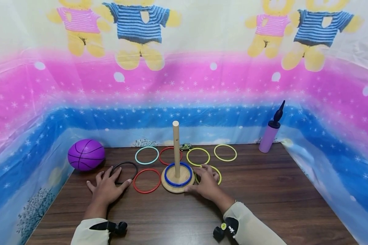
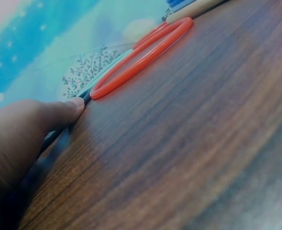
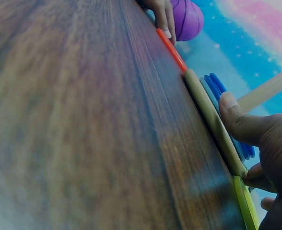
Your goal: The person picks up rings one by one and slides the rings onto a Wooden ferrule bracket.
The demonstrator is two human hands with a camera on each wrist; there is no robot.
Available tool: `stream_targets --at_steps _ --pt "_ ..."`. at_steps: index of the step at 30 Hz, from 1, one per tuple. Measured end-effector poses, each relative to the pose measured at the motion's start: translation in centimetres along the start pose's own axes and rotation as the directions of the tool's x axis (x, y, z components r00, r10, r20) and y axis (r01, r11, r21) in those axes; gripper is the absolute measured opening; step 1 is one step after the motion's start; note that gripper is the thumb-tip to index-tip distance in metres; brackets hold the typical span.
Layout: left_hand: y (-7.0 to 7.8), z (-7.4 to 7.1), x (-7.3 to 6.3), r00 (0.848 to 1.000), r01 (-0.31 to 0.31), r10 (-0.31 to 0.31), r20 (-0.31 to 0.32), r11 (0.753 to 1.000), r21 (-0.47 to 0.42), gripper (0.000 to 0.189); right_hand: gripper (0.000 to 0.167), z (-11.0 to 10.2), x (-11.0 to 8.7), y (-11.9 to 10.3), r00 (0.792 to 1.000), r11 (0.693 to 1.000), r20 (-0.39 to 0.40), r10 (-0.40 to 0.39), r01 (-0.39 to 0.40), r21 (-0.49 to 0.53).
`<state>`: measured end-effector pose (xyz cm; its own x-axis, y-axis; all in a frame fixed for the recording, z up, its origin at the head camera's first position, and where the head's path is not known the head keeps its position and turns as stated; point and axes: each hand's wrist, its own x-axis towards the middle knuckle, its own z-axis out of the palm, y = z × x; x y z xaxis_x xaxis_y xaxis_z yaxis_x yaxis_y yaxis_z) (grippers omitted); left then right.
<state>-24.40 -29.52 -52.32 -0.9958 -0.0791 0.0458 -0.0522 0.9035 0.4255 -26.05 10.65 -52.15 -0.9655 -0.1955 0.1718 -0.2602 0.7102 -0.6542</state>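
A wooden peg stand (image 1: 175,146) with a round base stands mid-table, blue rings (image 1: 178,184) stacked around its peg. My right hand (image 1: 208,183) holds the right side of the base, thumb at the near rim and fingers bent at the far side, over a yellow ring (image 1: 219,175). The right wrist view shows that thumb (image 3: 234,112) in front of the blue stack. On the left, my left hand (image 1: 107,187) holds a black ring (image 1: 132,164) at its left edge, fingers spread. Its thumb (image 2: 66,112) lies against the ring in the left wrist view.
A red ring (image 1: 147,192) lies between the black ring and the stand. Behind are a light-blue ring (image 1: 147,164), another red ring (image 1: 162,161), two yellow rings (image 1: 198,165) and a toy car (image 1: 185,147). A purple ball (image 1: 86,154) sits left, a hand pump (image 1: 270,136) right.
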Motion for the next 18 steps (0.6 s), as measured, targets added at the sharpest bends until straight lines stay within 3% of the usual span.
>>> stream_targets --at_steps 18 --pt "0.15 -0.17 -0.08 0.996 0.043 -0.049 -0.076 0.995 -0.086 0.086 0.086 0.18 0.04 0.27 1.000 1.000 0.014 -0.027 0.027 -0.001"
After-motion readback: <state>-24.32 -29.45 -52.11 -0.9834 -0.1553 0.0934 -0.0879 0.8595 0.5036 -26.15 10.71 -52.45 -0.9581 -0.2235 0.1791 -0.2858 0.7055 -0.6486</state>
